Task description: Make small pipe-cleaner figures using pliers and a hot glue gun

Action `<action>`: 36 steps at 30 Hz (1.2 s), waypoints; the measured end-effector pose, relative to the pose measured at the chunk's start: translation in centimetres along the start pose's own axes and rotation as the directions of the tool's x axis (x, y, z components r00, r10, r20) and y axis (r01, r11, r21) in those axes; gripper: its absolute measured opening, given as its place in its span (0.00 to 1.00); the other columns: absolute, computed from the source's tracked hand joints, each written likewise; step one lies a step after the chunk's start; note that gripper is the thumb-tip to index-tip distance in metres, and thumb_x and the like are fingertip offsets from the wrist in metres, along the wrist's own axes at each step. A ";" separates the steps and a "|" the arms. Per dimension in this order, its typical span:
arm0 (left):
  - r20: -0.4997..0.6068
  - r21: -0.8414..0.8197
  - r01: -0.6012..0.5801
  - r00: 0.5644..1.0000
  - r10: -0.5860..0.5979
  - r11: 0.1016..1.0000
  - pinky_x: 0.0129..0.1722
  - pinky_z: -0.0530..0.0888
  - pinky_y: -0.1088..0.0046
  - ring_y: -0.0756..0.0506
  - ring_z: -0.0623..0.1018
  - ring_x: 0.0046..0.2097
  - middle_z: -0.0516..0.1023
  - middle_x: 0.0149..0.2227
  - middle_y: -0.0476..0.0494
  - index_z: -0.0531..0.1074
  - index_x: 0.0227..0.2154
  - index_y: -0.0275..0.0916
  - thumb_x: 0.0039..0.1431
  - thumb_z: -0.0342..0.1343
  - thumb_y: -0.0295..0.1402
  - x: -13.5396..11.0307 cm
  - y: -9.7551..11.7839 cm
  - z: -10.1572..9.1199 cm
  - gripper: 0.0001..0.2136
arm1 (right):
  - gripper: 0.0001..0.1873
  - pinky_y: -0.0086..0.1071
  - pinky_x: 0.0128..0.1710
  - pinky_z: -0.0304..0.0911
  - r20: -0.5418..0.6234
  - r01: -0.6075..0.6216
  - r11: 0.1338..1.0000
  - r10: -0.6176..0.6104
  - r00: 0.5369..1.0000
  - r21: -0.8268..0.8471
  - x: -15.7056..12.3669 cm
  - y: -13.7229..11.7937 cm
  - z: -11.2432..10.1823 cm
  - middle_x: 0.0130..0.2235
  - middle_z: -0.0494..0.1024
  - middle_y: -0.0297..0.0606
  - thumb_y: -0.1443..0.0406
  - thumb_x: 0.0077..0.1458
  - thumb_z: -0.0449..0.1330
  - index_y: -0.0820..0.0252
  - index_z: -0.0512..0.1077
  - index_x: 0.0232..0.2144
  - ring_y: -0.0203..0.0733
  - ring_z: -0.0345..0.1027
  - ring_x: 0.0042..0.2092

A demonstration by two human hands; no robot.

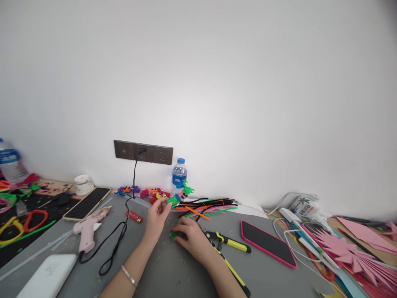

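Note:
My left hand (157, 217) pinches the base of a small pipe-cleaner figure (180, 196), green with pink and blue parts, raised above the grey mat (167, 275). Lower and to the right, my right hand (194, 236) rests near the mat, its fingers curled round a small green piece (173, 236); most of that piece is hidden. Yellow-and-black handled pliers (232, 243) lie just right of this hand, partly covered by it. Behind both hands is a bundle of loose pipe cleaners (217, 203) in black, pink, green and orange.
A pink glue gun (87, 231) with a black cord, a phone (87, 203) and a white power bank (48, 277) lie left. A pink-edged phone (268, 244) and folded pink paper (356, 252) lie right. A water bottle (179, 174) stands by the wall near finished-looking figures (127, 190).

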State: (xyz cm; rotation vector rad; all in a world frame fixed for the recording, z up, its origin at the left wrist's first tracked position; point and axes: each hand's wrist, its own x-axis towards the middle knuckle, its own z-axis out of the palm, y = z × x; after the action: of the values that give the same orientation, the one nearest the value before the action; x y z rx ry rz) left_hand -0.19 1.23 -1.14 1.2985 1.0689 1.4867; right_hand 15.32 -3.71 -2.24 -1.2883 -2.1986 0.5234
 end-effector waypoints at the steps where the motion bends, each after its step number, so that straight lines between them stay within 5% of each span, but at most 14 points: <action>1: 0.005 0.005 -0.001 1.000 0.001 1.000 0.27 0.68 0.77 0.49 0.71 0.28 0.70 0.25 0.51 0.73 0.33 0.37 0.49 0.61 0.45 -0.1 0.1 0.0 0.16 | 0.11 0.35 0.46 0.62 -0.004 0.001 1.000 -0.001 1.000 -0.008 -0.1 -0.2 0.0 0.40 0.75 0.38 0.73 0.52 0.64 0.55 0.79 0.38 0.44 0.69 0.44; 8: 0.002 0.047 -0.084 0.996 0.084 0.995 0.31 0.71 0.75 0.47 0.73 0.31 0.72 0.27 0.49 0.75 0.35 0.37 0.51 0.61 0.42 -0.7 0.7 0.0 0.13 | 0.13 0.36 0.46 0.62 -0.010 0.012 1.000 -0.011 1.000 0.012 -0.2 -1.6 -0.1 0.40 0.74 0.39 0.70 0.54 0.64 0.56 0.77 0.43 0.44 0.68 0.44; 13: 0.020 0.074 -0.103 0.995 0.102 0.992 0.29 0.71 0.75 0.48 0.73 0.28 0.72 0.25 0.50 0.74 0.33 0.38 0.50 0.61 0.40 -1.2 1.2 0.2 0.11 | 0.11 0.33 0.46 0.62 0.001 -0.028 0.992 0.028 1.000 0.121 0.1 -1.9 0.2 0.38 0.73 0.37 0.75 0.50 0.63 0.57 0.78 0.34 0.43 0.68 0.44; 19: 0.007 -0.009 -0.024 1.000 0.024 1.000 0.25 0.68 0.76 0.50 0.70 0.25 0.70 0.22 0.52 0.74 0.31 0.38 0.47 0.63 0.42 -1.4 2.0 0.5 0.13 | 0.07 0.27 0.32 0.59 -0.033 -0.079 0.936 0.096 0.995 0.342 0.0 -1.3 -0.7 0.30 0.71 0.32 0.75 0.47 0.62 0.59 0.74 0.28 0.37 0.64 0.31; 22: 0.018 -0.126 0.102 0.995 -0.101 0.987 0.25 0.68 0.77 0.52 0.68 0.23 0.68 0.20 0.54 0.73 0.29 0.37 0.46 0.64 0.44 -1.4 2.4 0.5 0.15 | 0.04 0.27 0.27 0.54 -0.083 -0.154 0.833 0.232 0.969 0.531 0.2 -0.5 -1.4 0.24 0.69 0.29 0.69 0.46 0.64 0.59 0.71 0.25 0.35 0.59 0.26; 30: 0.086 -0.359 0.369 0.928 -0.363 0.857 0.29 0.70 0.75 0.52 0.71 0.26 0.71 0.22 0.53 0.69 0.24 0.38 0.39 0.68 0.45 -1.6 3.3 1.0 0.18 | 0.23 0.26 0.20 0.43 -0.066 -0.180 0.417 0.511 0.857 0.891 0.5 0.6 -3.1 0.17 0.61 0.24 0.49 0.38 0.70 0.59 0.67 0.22 0.28 0.48 0.19; 36: 0.121 -0.359 0.418 0.907 -0.403 0.834 0.31 0.72 0.73 0.50 0.73 0.27 0.72 0.24 0.50 0.68 0.23 0.38 0.41 0.67 0.45 -1.6 2.8 1.1 0.17 | 0.23 0.25 0.22 0.50 0.015 -0.160 0.223 0.540 0.841 0.962 0.4 0.6 -3.3 0.23 0.70 0.30 0.50 0.36 0.72 0.61 0.70 0.23 0.30 0.57 0.23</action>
State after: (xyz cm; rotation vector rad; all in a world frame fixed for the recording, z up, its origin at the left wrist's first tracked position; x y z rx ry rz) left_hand 0.81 -0.98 1.27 0.7624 0.9061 1.2494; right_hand 17.62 -2.90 0.09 -1.0058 -0.8386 1.4164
